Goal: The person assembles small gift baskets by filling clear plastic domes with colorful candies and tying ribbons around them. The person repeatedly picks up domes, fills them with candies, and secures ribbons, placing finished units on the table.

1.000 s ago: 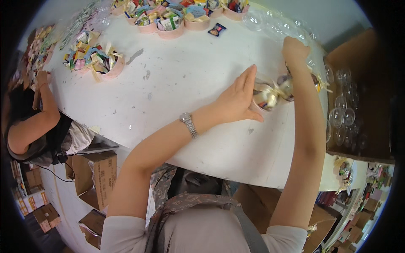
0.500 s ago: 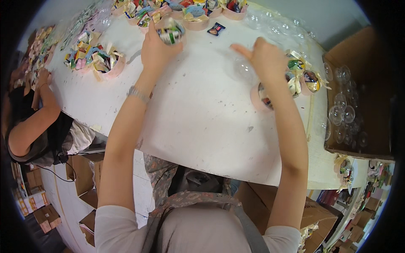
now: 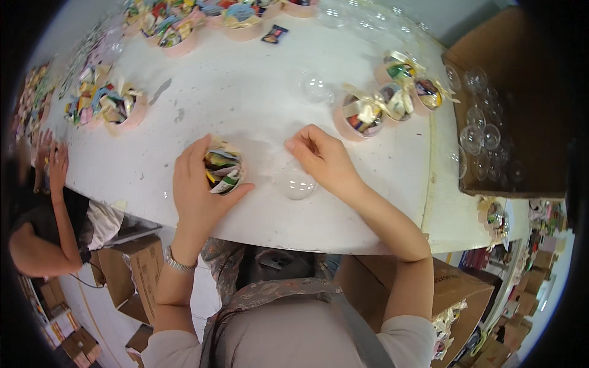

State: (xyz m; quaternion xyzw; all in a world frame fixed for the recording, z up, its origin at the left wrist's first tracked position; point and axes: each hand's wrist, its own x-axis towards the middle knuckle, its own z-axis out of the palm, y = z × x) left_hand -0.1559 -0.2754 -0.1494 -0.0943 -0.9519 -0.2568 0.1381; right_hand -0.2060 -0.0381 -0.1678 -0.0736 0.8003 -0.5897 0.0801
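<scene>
My left hand (image 3: 199, 181) is curved round a pink round box (image 3: 244, 168) packed with wrapped sweets (image 3: 221, 167), near the table's front edge. Its thumb lies along the near side. Just to the right, my right hand (image 3: 322, 156) has its fingers bent together, with a clear plastic dome (image 3: 296, 184) at their near side. The fingers partly hide how the dome is gripped. Farther off lies another clear dome (image 3: 315, 87). Beside it stands a filled pink box with a cream ribbon bow (image 3: 363, 116).
More filled boxes (image 3: 242, 24) stand along the far side, others (image 3: 126, 110) at left and right. One wrapped sweet (image 3: 275, 34) lies alone. A cardboard carton (image 3: 521, 73) of clear domes is at the right. Another person's arm (image 3: 58, 178) rests at the left.
My left hand has brought the filled box from the far side to near me. My right hand has come nearer and left, and a clear dome now shows beside it. The view has shifted.
</scene>
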